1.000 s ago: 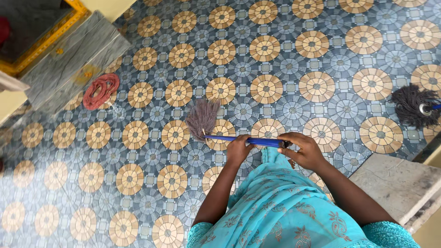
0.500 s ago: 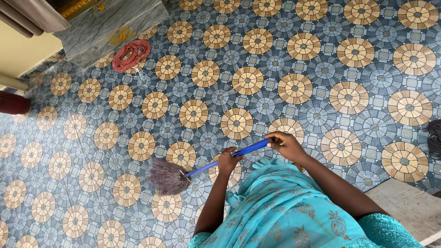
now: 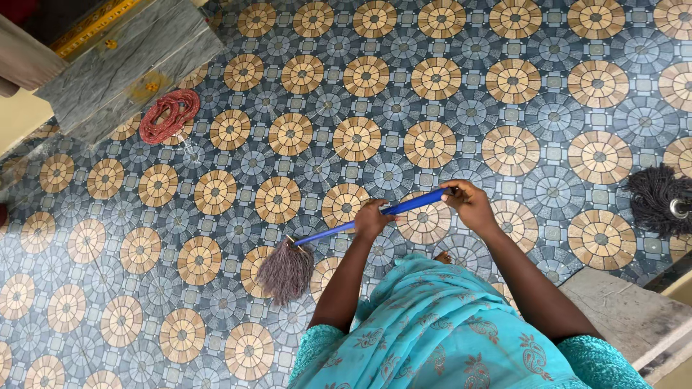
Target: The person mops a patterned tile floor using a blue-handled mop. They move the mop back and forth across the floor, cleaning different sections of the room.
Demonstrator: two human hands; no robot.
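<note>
**Two hands on a blue mop, head down on patterned floor**

Head view, looking straight down. Person in a turquoise patterned garment [image 3: 440, 331], both arms reaching forward.

Left hand [image 3: 371, 218] clenched around the blue mop handle [image 3: 404, 209], lower on the shaft, nearer the mop head. Right hand [image 3: 468, 204] clenched around the upper end of the same handle, fingers curled over it. The two hands are near each other, with a short stretch of blue shaft showing between them.

Handle runs on a slant, high at the right hand and dropping to the lower left. Mop head [image 3: 286, 270], a bundle of greyish-mauve strands, hangs at the low end and rests on the floor [image 3: 504, 86], just left of the person's left forearm.

Floor: tiles of tan and grey-blue circular medallions, filling most of the view.

Around:
- Second mop head [image 3: 657, 199], dark strands with a metal fitting, lies at the right edge, well apart from the hands.
- Red coiled cord [image 3: 169, 117] lies upper left, just beside a grey stone step [image 3: 126, 68].
- Pale stone slab [image 3: 631, 317] at lower right, beside the right arm.
</note>
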